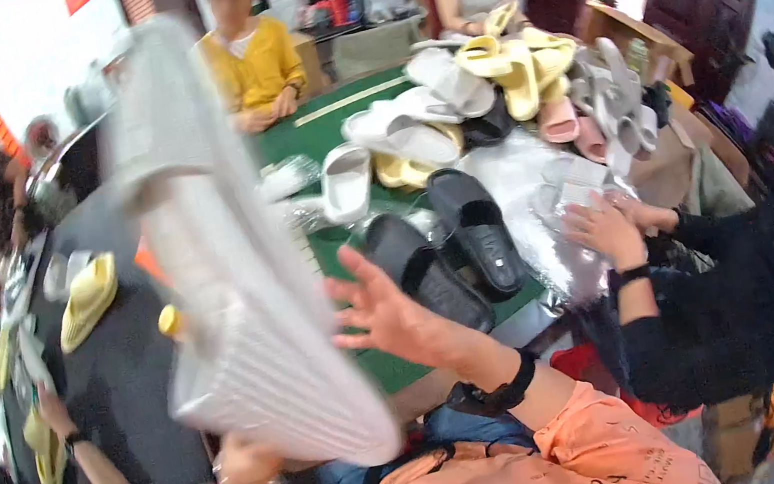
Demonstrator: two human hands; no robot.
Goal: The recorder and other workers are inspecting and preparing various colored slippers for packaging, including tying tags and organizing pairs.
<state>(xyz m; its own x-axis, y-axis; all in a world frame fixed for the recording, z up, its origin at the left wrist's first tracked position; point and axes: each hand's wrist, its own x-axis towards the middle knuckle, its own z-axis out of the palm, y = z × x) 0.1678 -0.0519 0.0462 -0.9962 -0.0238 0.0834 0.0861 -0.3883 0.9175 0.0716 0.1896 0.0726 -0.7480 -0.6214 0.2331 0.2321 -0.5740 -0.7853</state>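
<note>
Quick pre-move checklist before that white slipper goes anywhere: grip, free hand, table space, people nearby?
1. Left hand grips white slipper at its lower end: ok.
2. Slipper sharp enough to inspect: not ok, blurred.
3. Right hand free, fingers spread: ok.
4. Black slippers lie on green table beyond the right hand: ok.
5. Neighbour's hands close by on clear bags: not ok, crowded.

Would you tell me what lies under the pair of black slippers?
The black slippers rest on a green tabletop beside clear plastic bags. Whatever lies directly beneath their soles is covered.
</note>
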